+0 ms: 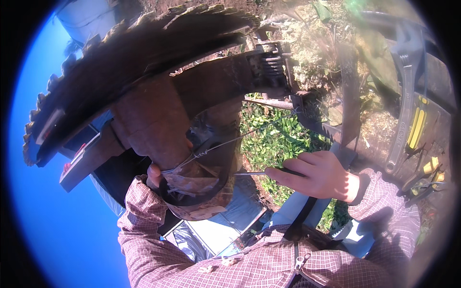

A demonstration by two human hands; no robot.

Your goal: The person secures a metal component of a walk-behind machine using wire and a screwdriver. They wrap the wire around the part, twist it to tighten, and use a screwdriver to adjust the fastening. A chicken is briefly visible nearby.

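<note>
My right hand [314, 175] is closed round the dark handle of a screwdriver-like tool. Its thin metal shaft [249, 174] points left, toward a round, pipe-like opening [225, 180]. Wire [199, 154] is twisted around this opening, and torn, pale brown sheet material [189, 185] lies inside its rim. My left hand [153, 175] grips the opening's left side; only the thumb and a fingertip show, the rest being hidden behind the rusty metal body [153, 120]. One strand of wire stretches up to the right, to the metal frame.
Above hangs a large dark piece with a ragged edge [144, 53]. A coil spring [272, 65] sits on the frame. At right lie a wrench [406, 101] and a yellow-and-black handled tool [418, 122] on a metal surface. Green plants [269, 134] grow below.
</note>
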